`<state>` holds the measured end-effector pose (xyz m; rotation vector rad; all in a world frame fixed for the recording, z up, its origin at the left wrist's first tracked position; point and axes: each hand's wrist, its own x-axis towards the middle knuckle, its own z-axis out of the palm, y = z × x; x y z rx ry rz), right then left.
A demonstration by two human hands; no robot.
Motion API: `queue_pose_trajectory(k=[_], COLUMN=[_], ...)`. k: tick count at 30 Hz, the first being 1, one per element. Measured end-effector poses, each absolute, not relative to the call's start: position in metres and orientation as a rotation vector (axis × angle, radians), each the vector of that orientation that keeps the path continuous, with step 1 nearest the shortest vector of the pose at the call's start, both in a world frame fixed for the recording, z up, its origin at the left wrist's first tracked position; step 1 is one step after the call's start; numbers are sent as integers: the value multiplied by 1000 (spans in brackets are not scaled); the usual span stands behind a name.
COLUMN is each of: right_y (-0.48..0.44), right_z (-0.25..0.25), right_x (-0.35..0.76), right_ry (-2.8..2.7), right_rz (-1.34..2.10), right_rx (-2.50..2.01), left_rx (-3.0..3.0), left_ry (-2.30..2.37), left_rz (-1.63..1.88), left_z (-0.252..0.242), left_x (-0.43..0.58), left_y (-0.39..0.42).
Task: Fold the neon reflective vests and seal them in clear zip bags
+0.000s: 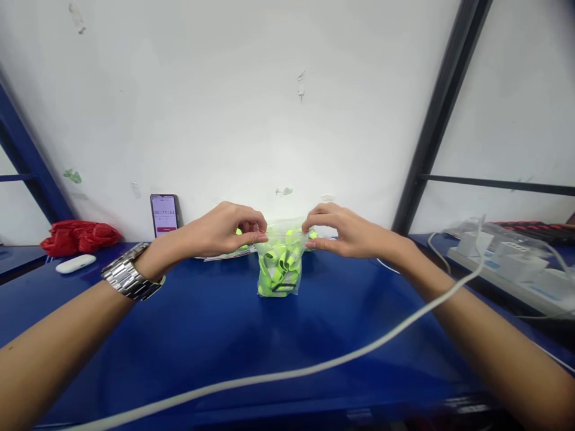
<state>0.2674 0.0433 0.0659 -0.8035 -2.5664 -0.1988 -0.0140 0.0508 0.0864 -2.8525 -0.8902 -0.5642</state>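
A clear plastic bag (279,263) stands upright on the blue table, filled with neon yellow-green strap-like pieces (287,272) that have grey and black parts. My left hand (233,230) pinches the bag's top left corner between thumb and fingers. At the top right corner, my right hand (335,228) pinches the bag in the same way. The bag's upper edge is stretched between both hands. More neon yellow-green pieces (242,238) show behind my left fingers, partly hidden, on what looks like printed paper or packaging. A metal-band watch (133,272) is on my left wrist.
A phone (165,214) showing a timer leans against the wall. At the left lie a red plastic bag (81,237) and a white case (76,264). A white cable (314,366) crosses the foreground. White boxes (516,263) and clear plastic are at the right, beyond a dark post (431,131).
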Motion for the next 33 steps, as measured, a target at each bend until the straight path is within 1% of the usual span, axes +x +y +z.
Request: queue_pose_trajectory(k=[7,13,21,24,29,33], right_y=[46,46,46,44,43,44], right_z=[61,58,43,38,41,38], right_x=[273,272,266,265,268,269], right_ry=[-2396,-2380,-2330,-2342,-2338,-2274], right_rz=[-353,-404,-600,-560,-351,-225], right_rx=[-1000,-968,-1080,-1065,-844,-763], left_rx=[-2745,-2678,-2603,-2626,-2763,-2831], left_ry=[-919,-943,-876,-894,-966,-1007], left_rz=[-664,-872,-715,-735,-939,-1025], left_z=[85,75,68,63,57,52], left_x=[-19,-19,-25,-25,-27,-27], left_y=[53,68,81,77,63,58])
